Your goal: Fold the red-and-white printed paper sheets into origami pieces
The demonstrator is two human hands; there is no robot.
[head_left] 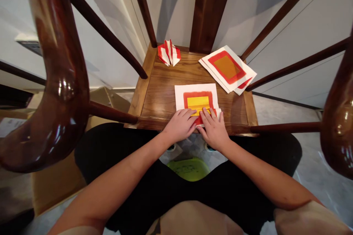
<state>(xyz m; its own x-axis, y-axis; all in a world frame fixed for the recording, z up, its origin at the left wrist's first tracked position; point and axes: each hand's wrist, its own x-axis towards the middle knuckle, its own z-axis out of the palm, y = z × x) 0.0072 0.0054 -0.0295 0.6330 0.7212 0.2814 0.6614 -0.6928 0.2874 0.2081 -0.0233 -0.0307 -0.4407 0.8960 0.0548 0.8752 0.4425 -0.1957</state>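
Note:
On the wooden chair seat lies a white sheet of paper with a red frame and a yellow centre, its near part folded over. My left hand rests on the fold's left side, fingers laid flat and stretched toward the middle. Against the fold's right side lies my right hand, its fingers stretched out and somewhat spread. Both hands press the paper near the front edge of the seat, and their fingers cover part of the fold.
A folded red and white paper piece stands at the seat's back left. Several similar sheets are stacked at the back right, reaching past the edge. Curved chair arms rise at both sides. A green bin is below, a cardboard box at left.

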